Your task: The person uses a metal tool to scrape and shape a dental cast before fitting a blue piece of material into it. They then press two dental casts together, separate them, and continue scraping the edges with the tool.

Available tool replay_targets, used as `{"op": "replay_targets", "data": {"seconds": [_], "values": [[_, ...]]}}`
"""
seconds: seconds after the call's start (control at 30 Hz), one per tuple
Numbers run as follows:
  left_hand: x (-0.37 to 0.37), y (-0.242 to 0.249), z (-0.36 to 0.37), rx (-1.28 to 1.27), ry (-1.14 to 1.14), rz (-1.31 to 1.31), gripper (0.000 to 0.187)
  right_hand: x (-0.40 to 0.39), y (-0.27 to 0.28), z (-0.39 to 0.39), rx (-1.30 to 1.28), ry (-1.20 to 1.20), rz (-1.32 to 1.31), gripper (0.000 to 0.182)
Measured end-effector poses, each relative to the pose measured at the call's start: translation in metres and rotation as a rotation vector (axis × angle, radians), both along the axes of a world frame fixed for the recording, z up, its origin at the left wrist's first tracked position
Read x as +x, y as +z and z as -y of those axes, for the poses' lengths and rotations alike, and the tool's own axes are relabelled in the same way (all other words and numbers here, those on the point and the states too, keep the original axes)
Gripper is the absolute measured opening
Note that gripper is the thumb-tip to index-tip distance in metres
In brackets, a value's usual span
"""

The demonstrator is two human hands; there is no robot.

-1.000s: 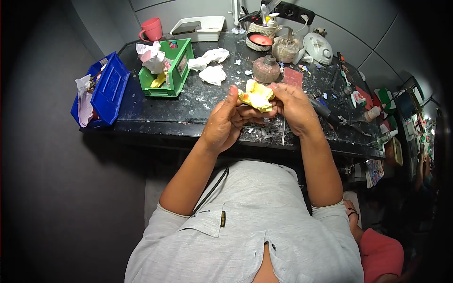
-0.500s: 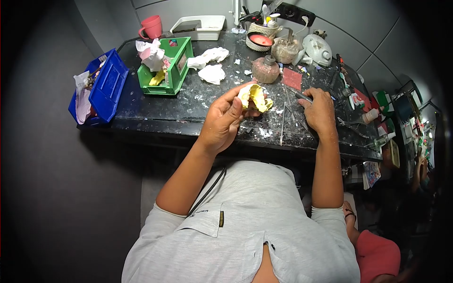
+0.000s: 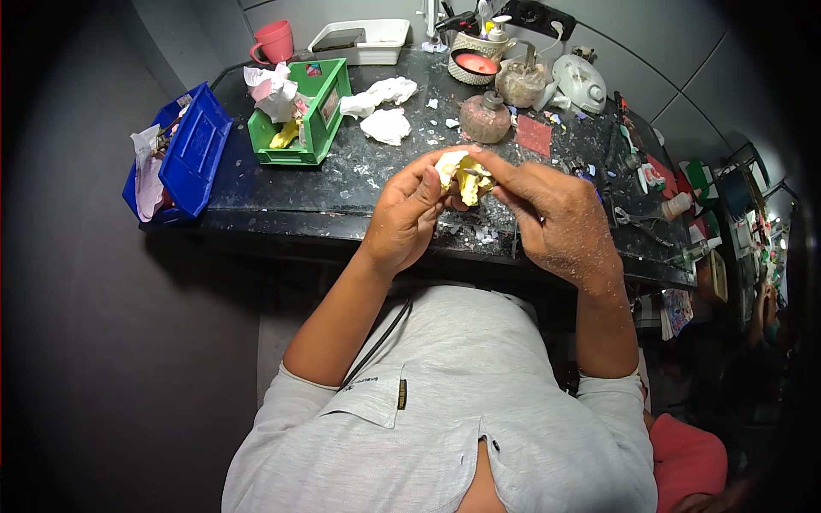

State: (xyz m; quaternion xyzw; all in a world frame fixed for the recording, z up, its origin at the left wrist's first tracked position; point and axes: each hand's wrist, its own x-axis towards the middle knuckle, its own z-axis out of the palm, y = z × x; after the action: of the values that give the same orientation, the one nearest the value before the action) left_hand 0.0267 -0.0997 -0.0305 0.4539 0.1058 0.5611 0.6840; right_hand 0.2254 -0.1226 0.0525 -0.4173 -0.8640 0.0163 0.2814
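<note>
My left hand (image 3: 402, 209) is closed around a yellow and white plaster dental cast (image 3: 468, 190), held up just above the table's front edge. Coming in from the right, my right hand (image 3: 564, 218) has its fingers bent and pressed together at the cast's upper right side. It grips a slim tool with a dark handle, now mostly hidden by the fingers; a greyish tip seems to lie against the cast. Fine pale dust covers the back of this hand. White crumbs are scattered on the black tabletop (image 3: 342, 192) near both hands.
A green bin (image 3: 329, 128) and a blue bin (image 3: 195, 167) stand at left, with crumpled white paper (image 3: 385, 126) beside the green one. A round glass jar (image 3: 486, 120) and red wax sheet (image 3: 534, 135) lie beyond my hands. Hand tools clutter the right; another person's red clothing (image 3: 688, 462) shows below.
My right hand has moved left with the dark-handled tool, from the tabletop up to the cast. My left hand still holds the cast in nearly the same place.
</note>
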Motion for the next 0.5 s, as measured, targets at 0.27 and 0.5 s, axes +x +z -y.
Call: {"op": "replay_targets", "data": {"seconds": [0.27, 0.5], "values": [[-0.001, -0.009, -0.004, 0.023, -0.011, -0.013, 0.064, -0.008, 0.0, 0.005, -0.013, -0.039, 0.072, 0.052], [-0.003, -0.012, -0.006, 0.033, -0.016, -0.014, 0.061, -0.009, 0.001, 0.006, -0.036, -0.066, 0.115, 0.055]]}}
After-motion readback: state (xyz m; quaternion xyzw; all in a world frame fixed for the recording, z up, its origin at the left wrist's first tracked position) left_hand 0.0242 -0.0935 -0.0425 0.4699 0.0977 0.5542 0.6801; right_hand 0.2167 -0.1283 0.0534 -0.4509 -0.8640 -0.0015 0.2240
